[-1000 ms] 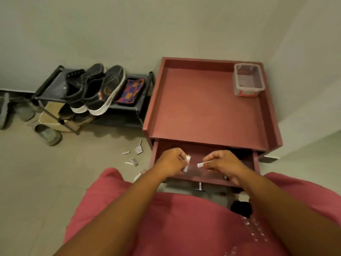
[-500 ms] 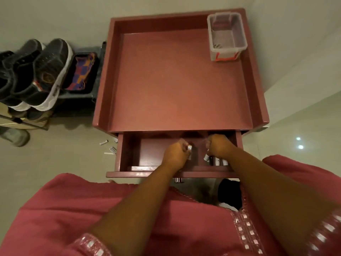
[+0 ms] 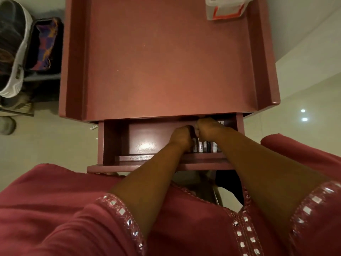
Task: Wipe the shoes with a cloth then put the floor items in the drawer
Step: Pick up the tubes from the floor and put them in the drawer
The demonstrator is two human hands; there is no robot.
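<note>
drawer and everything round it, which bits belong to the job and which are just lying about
Job: open drawer; small items lined up in it; left hand and right hand in the drawer; shoe; small item on floor.

Lying about: clear plastic box; patterned cloth.

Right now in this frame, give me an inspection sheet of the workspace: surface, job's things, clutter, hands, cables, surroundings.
Surface: red cabinet top, raised edges, mostly bare.
Job's things: open drawer with a row of small tubes against its front wall; sneaker on the rack at left; one small item on the floor beside the drawer.
Clutter: clear plastic bin on the far right corner of the cabinet top.
Hands: left hand and right hand both curled inside the drawer; what they hold is hidden.
Cables: nothing seen.
Surroundings: pale tiled floor, patterned cloth beside the sneaker.
</note>
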